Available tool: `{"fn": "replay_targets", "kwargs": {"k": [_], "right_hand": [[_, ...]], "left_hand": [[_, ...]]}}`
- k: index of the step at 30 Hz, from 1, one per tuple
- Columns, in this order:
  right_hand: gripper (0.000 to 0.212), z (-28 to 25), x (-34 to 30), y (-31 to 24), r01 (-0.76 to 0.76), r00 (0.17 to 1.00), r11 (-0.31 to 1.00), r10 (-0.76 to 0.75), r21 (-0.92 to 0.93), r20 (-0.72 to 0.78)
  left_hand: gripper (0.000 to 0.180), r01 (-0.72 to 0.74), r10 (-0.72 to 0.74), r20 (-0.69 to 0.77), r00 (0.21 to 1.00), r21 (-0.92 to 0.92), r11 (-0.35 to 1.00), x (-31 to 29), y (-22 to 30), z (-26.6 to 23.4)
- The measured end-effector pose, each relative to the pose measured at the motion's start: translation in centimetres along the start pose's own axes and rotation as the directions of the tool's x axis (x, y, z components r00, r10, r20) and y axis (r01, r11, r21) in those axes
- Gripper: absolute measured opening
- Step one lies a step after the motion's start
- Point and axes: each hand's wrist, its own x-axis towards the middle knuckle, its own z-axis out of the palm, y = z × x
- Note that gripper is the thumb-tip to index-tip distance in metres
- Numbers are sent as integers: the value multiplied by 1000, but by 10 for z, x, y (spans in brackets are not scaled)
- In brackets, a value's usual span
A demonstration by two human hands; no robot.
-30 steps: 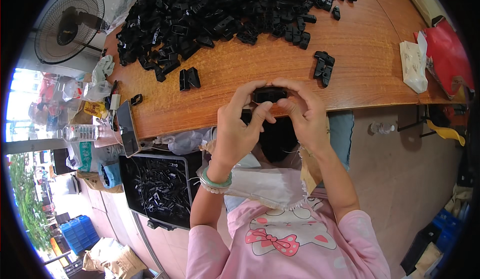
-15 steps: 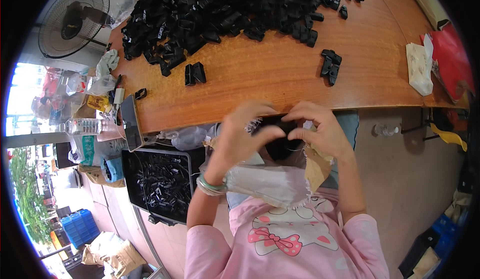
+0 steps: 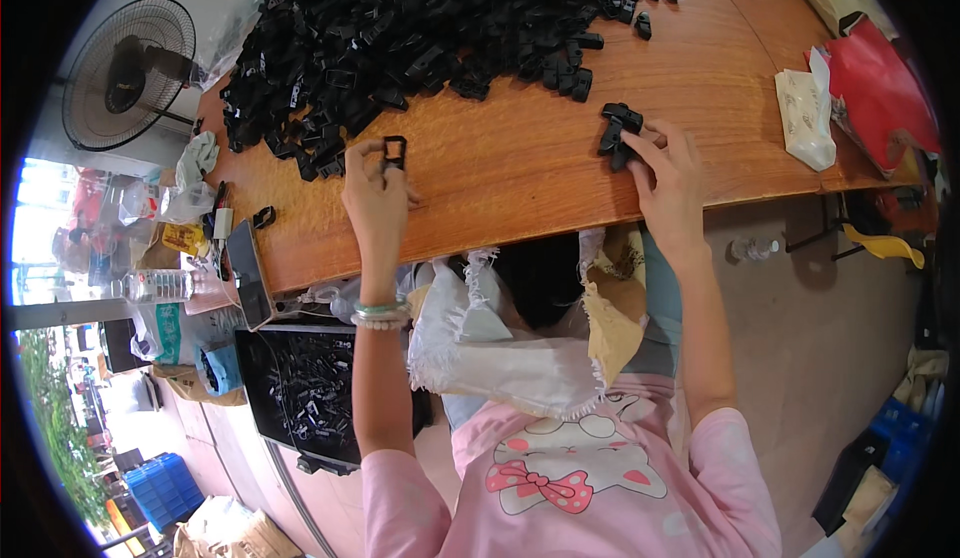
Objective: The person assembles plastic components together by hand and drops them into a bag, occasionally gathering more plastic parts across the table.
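Note:
A big heap of small black plastic clips (image 3: 400,38) covers the far part of the wooden table (image 3: 520,168). My left hand (image 3: 375,193) reaches onto the table and pinches one black clip (image 3: 394,151) near the heap's edge. My right hand (image 3: 668,173) rests on the table to the right, its fingers on a small cluster of black clips (image 3: 615,133). An open white cloth bag (image 3: 500,338) with a dark inside lies in my lap below the table edge.
A fan (image 3: 125,73) stands at the far left. A phone (image 3: 245,273), a water bottle (image 3: 150,286) and clutter sit at the table's left end. A black crate of clips (image 3: 305,398) is on the floor. A tissue pack (image 3: 805,118) and red bag (image 3: 880,93) lie right.
Both hands were together over the bag in my lap. They have since separated and reached up onto the table, the left toward the heap, the right toward the small cluster.

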Motion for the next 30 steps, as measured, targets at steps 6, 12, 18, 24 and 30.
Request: {"fn": "replay_targets", "kwargs": {"k": [6,12,18,24,30], "right_hand": [[28,1,-16,-3,-94,992,977,108,190,-64],[24,1,-21,-49,-369,889,414,419,832,186],[17,13,-11,-70,-239,963,398,214,885,164],[15,22,-15,-78,-260,954,514,266,817,136],[22,28,-19,-85,-353,931,296,204,888,302]], "left_hand": [[19,465,-99,466,879,-794,393,-25,37,4],[30,657,3,676,737,-718,231,-38,54,13],[37,576,149,647,748,-744,338,-50,76,2],[34,524,115,624,773,-730,438,-57,82,-7],[25,226,211,438,874,-750,622,-64,77,-9]]}}
